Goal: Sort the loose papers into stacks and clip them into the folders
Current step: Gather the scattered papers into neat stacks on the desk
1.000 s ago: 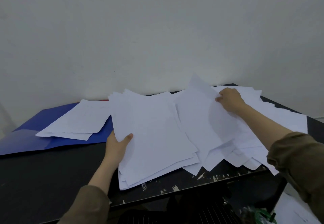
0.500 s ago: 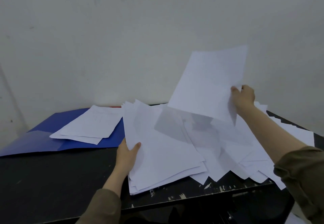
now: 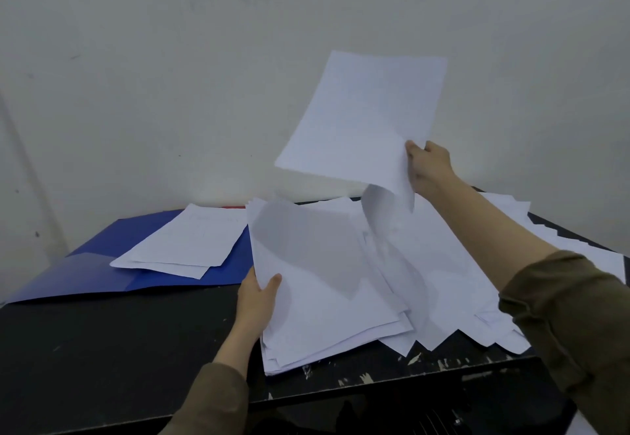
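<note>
Two hands work over a black worktop [image 3: 112, 349] with a chipped near edge.

Nearest, the left hand [image 3: 257, 300] sits at the left edge of the front stack [image 3: 327, 284]. Its grip is closed on that stack: the thumb lies on the top sheet and the palm is against the stack's left edge; the other fingers are hidden beneath the paper. The stack is uneven, with sheet corners stepping out at its near end, and it rests on the worktop close to the front edge.

Just right of the stack, the loose papers [image 3: 460, 291] lie fanned and overlapping across the right part of the worktop, their corners forming a jagged line along the near side. The right forearm, in an olive sleeve [image 3: 572, 325], passes above them.

Further back on the left, a blue folder [image 3: 102, 274] lies open and flat on the worktop. A small pile of sheets [image 3: 191, 240] rests on it, askew, apart from the front stack.

Farthest, the right hand [image 3: 428, 168] is raised above the worktop. Its grip pinches the lower right edge of a lifted sheet [image 3: 364, 117], which hangs clear of all other paper in front of the pale wall [image 3: 170, 76]; the sheet's lower corner curls downward beneath the hand.
</note>
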